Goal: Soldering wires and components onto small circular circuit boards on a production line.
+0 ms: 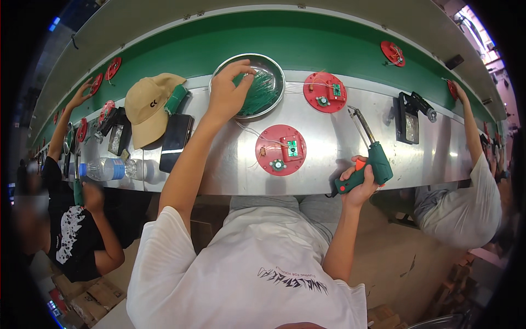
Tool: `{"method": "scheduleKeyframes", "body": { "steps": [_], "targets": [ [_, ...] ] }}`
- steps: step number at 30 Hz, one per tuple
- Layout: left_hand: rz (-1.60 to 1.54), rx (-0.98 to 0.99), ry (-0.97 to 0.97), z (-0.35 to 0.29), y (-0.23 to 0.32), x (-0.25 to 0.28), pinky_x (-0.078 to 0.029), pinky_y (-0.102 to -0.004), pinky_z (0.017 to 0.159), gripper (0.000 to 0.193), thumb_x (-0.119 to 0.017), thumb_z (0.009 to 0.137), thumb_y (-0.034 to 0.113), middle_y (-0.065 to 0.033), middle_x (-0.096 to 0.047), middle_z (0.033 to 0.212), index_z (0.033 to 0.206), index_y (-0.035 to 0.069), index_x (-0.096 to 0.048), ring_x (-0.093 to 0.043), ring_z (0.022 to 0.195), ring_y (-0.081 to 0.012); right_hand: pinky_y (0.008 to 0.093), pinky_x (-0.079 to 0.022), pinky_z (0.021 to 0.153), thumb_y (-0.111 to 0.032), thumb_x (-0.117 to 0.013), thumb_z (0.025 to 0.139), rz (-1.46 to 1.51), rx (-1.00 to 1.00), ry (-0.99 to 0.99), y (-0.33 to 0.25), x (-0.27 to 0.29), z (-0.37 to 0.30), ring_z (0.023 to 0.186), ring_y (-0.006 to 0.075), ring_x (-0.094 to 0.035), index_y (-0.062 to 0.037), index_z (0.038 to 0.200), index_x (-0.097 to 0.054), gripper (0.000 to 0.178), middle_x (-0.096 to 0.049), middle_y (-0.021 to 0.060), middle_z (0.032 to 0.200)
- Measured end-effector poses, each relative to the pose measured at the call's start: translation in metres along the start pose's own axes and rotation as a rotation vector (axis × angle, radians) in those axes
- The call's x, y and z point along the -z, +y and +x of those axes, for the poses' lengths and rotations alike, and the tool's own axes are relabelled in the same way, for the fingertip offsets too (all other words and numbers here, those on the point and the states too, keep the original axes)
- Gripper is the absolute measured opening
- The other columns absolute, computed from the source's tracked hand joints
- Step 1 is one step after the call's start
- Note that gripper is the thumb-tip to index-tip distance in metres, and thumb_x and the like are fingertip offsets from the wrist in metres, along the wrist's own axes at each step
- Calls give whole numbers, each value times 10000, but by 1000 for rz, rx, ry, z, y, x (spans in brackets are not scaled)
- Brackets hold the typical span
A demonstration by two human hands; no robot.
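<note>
My left hand reaches over a round metal bowl of thin green wires. Its thumb and fingertips come together above the wires; whatever they pinch is too small to make out. In my right hand is a green soldering gun with an orange trigger, its metal tip pointing up and left above the bench. Between my arms, near the bench edge, lies a red round plate with a small green circuit board and white wires. Another red plate with similar parts sits right of the bowl.
A tan cap, a dark phone-like slab and a plastic bottle are left of my arm. Farther right stands a black stand. People work at both sides, one arm reaching in at right. A green ledge runs behind.
</note>
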State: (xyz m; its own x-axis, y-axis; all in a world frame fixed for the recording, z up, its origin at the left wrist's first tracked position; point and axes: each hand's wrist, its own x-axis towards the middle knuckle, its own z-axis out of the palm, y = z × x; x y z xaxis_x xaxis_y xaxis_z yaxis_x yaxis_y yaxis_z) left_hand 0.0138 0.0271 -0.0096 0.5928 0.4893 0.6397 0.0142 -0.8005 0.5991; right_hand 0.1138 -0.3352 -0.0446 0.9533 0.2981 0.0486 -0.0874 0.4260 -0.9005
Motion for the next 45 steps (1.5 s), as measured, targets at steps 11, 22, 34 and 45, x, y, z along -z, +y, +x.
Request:
{"method": "scheduleKeyframes", "body": {
  "steps": [11,22,34,45],
  "targets": [
    [-207,5,-229,-89,129,17,-547,-350,668,138,-661,828,-20,-142,-685,911,962,-4,-690,-674,771,-307,299,-478,537,-138,-615,904,-385,34,-301,-30,6,-61,587,175,-606,100,1250,-579,421,-682,211,1064],
    [92,-95,-83,-140,104,-33,-485,-363,537,134,-710,742,15,-70,-580,755,868,32,-666,-597,636,-244,281,-479,632,-38,-728,739,-595,-64,-444,-27,25,-77,679,198,-598,64,979,-672,267,-657,130,866],
    [119,-124,-92,-141,101,-35,-483,-361,544,138,-710,750,27,-64,-587,769,884,34,-677,-604,656,-238,291,-463,553,-53,-633,889,-572,-55,-520,-21,34,-78,597,172,-600,54,1175,-622,305,-677,146,991],
    [120,-135,-100,-138,101,-32,-496,-349,548,128,-710,749,32,-64,-609,791,871,38,-670,-612,670,-232,314,-484,530,-154,-637,920,-505,79,-493,-27,16,-76,584,209,-622,101,1287,-548,455,-687,235,1061]
  ]
}}
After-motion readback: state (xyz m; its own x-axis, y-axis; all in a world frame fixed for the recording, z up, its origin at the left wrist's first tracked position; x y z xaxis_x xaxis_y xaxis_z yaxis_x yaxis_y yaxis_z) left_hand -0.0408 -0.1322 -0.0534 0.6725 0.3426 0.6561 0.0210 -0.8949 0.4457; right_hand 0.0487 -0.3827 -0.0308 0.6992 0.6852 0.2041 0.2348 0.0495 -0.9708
